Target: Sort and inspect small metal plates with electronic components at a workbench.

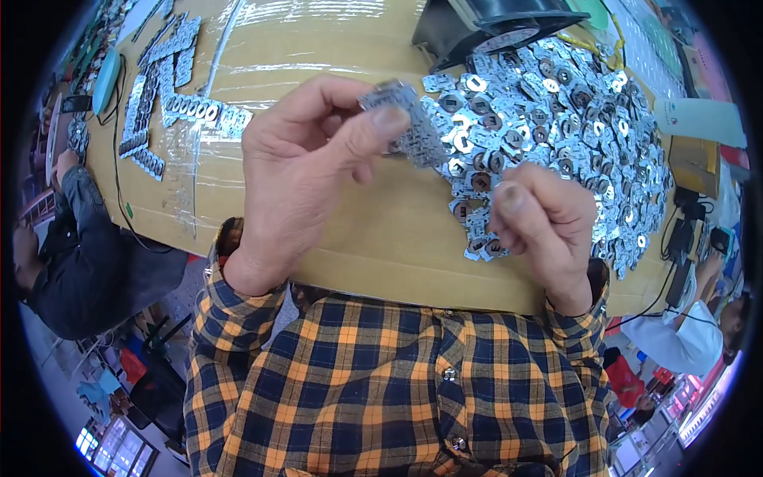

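Note:
My left hand [298,171] is raised over the table, thumb and fingers closed on a stack of thin silvery-grey pieces [425,141], which tilts down to the right. Motion blurs the stack's outline a little. To its right, my right hand [550,222] is curled with thumb and fingertips together at the near left edge of a large pile of small silvery plates [548,119]. Many plates in the pile bear a round dark or bright disc. Whatever the right fingertips pinch, if anything, is hidden.
Rows of similar plates [195,109] lie at the left on the tan tabletop [358,266]. A black fan [493,32] stands behind the pile. An open cardboard box [695,163] and black cables [682,238] sit at the right. People in dark [87,254] and white clothing [675,338] flank the table.

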Demonstrator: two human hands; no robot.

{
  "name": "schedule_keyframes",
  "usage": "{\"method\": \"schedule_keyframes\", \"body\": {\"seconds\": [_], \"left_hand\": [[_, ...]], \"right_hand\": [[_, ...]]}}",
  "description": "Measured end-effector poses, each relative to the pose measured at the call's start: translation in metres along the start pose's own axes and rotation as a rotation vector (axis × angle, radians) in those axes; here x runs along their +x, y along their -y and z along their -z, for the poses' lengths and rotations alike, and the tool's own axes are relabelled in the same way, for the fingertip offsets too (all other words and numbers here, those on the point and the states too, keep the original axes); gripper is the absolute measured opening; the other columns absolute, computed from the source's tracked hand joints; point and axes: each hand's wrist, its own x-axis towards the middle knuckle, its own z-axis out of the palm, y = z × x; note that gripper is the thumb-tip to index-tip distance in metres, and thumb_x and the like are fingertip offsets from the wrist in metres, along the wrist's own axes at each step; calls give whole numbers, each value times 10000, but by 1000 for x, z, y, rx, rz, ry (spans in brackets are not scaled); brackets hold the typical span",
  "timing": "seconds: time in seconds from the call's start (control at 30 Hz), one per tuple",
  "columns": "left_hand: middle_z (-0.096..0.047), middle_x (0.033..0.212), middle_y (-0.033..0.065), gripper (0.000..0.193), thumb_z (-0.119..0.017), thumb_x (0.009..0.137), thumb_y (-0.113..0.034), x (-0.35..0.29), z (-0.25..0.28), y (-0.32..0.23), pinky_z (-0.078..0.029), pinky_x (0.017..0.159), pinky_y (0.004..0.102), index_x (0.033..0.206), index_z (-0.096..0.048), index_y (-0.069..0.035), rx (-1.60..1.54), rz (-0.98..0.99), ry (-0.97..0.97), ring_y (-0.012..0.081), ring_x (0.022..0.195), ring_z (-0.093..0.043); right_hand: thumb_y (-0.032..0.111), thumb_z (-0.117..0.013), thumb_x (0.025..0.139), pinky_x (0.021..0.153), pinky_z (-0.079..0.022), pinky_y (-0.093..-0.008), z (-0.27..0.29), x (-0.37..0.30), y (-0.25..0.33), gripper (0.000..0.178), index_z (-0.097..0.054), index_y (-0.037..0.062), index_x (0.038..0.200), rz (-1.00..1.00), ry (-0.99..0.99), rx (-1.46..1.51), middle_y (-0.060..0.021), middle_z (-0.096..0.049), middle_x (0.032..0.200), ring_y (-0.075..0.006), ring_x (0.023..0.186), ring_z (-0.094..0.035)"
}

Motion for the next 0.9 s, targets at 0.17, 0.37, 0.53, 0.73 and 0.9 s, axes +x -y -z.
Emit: {"method": "schedule_keyframes", "body": {"seconds": [0.17,0.37,0.53,0.73,0.9], "left_hand": [[-666,861,96,122,-623,898,-76,-7,-19,2,-584,663,283,964,-611,25,-355,91,-222,170,769,-675],[-656,913,114,132,-558,932,-76,-25,-17,11,-601,682,319,1006,-576,32,-446,183,-171,200,785,-681],[-652,921,114,171,-534,948,-104,-32,-10,10,-599,679,320,1042,-565,36,-496,175,-156,200,795,-680],[-654,934,119,187,-524,952,-109,-36,-13,8,-597,678,323,1065,-558,36,-478,157,-117,198,797,-679],[-656,948,125,187,-517,953,-99,-40,-11,10,-603,679,335,1076,-553,38,-517,154,-85,199,805,-680]], "right_hand": [[114,-538,957,451,-360,-200,-3,-1,1,241,-613,-15,768,18,-23,-22,-5,-565,603,-28,500,-483],[211,-503,979,437,-338,-181,-3,-3,0,306,-562,7,758,55,-178,-22,-15,-557,636,-28,483,-448],[219,-498,982,439,-341,-174,-4,-2,-1,305,-568,12,769,80,-187,-71,-12,-559,644,-24,485,-449],[221,-496,984,441,-348,-164,-3,-4,-2,306,-575,7,781,80,-146,-32,-14,-558,646,-22,491,-462],[215,-502,980,428,-345,-167,-4,-4,3,311,-576,-3,771,0,-89,23,-11,-549,632,-24,478,-467]]}}
